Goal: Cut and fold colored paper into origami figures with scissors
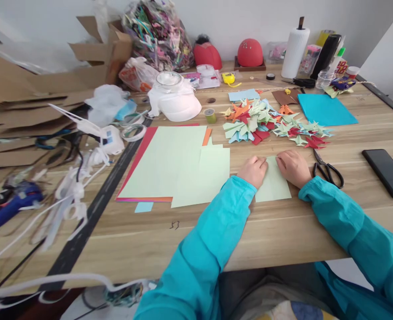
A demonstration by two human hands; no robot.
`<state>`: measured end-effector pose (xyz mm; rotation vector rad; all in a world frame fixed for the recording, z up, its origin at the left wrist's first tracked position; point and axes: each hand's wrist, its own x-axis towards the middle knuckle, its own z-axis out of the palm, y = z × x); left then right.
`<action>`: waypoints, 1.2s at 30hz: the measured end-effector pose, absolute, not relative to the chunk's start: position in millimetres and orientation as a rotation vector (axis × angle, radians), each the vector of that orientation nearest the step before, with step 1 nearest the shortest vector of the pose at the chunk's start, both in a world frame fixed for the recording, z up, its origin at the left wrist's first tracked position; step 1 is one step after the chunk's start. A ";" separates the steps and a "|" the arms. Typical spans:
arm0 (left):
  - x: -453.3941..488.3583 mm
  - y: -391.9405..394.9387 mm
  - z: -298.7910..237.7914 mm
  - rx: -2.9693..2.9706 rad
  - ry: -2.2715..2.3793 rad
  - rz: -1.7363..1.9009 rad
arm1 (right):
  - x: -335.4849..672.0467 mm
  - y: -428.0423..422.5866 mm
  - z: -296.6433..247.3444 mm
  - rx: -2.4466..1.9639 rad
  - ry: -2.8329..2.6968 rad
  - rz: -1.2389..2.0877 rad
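A small pale green paper [274, 186] lies on the wooden table [283, 231] in front of me. My left hand [254, 170] presses on its left upper edge with the fingers curled under. My right hand [293, 166] presses on its right upper edge, fingers bent down onto the sheet. Both arms wear teal sleeves. A stack of larger pale green sheets [179, 166] over red and orange paper lies to the left.
A pile of folded paper figures [270, 124] lies beyond my hands. Black scissors [328, 170] and a phone [386, 172] lie to the right, a blue sheet [326, 110] farther back. Cardboard [23, 102], white straps, a glue gun [13, 204] and a paper-towel roll [294, 51] crowd the left side and back.
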<state>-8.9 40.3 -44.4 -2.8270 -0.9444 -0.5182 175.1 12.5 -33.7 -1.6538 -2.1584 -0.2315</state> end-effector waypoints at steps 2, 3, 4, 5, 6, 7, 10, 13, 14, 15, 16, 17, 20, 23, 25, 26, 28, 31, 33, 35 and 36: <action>-8.3 39.8 -43.8 -2.816 -0.953 -0.503 | 175.0 11.7 -33.1 -1.598 -2.191 -0.228; -7.9 39.6 -43.4 -2.812 -0.963 -0.494 | 174.9 11.3 -32.9 -1.555 -2.219 -0.223; -7.5 39.4 -43.0 -2.810 -0.974 -0.485 | 174.8 11.0 -32.7 -1.506 -2.253 -0.215; -7.2 39.4 -42.7 -2.810 -0.985 -0.477 | 174.7 10.8 -32.6 -1.456 -2.288 -0.206; -7.1 39.5 -42.5 -2.815 -0.994 -0.472 | 174.8 10.7 -32.6 -1.411 -2.320 -0.198; -7.2 39.8 -42.4 -2.826 -0.998 -0.473 | 175.0 10.6 -32.8 -1.375 -2.346 -0.190; -8.7 41.1 -42.8 -2.879 -0.984 -0.513 | 176.8 10.3 -33.8 -1.326 -2.391 -0.164; -10.7 42.1 -43.7 -2.914 -0.954 -0.572 | 179.2 9.5 -34.5 -1.315 -2.412 -0.138; -11.2 42.2 -43.9 -2.909 -0.958 -0.587 | 179.6 9.1 -34.3 -1.315 -2.416 -0.132; -11.6 42.1 -44.1 -2.899 -0.969 -0.598 | 179.8 8.6 -34.0 -1.319 -2.419 -0.128; -11.8 41.8 -44.3 -2.885 -0.986 -0.603 | 179.6 8.2 -33.4 -1.324 -2.422 -0.126; -11.8 41.4 -44.4 -2.870 -1.005 -0.604 | 179.2 7.8 -32.7 -1.332 -2.423 -0.127; -12.0 39.6 -44.3 -2.838 -1.049 -0.577 | 177.7 6.7 -30.7 -1.352 -2.428 -0.143; -12.8 37.7 -43.5 -2.819 -1.087 -0.534 | 177.5 5.9 -30.3 -1.341 -2.435 -0.148; -13.5 36.9 -42.8 -2.807 -1.097 -0.522 | 178.3 5.6 -31.2 -1.322 -2.426 -0.126; -13.8 36.6 -42.5 -2.801 -1.097 -0.521 | 178.8 5.7 -31.9 -1.312 -2.415 -0.110; -14.3 36.1 -42.0 -2.789 -1.095 -0.520 | 179.7 5.9 -33.4 -1.301 -2.383 -0.085; -14.8 35.6 -41.4 -2.783 -1.096 -0.516 | 180.2 6.5 -34.9 -1.300 -2.350 -0.076; -15.2 35.3 -41.0 -2.779 -1.094 -0.514 | 180.0 6.5 -35.0 -1.306 -2.348 -0.082; -15.5 35.1 -40.3 -2.772 -1.086 -0.513 | 179.7 6.2 -34.5 -1.313 -2.352 -0.086; -15.7 35.1 -40.0 -2.773 -1.080 -0.512 | 179.6 6.0 -34.1 -1.315 -2.356 -0.086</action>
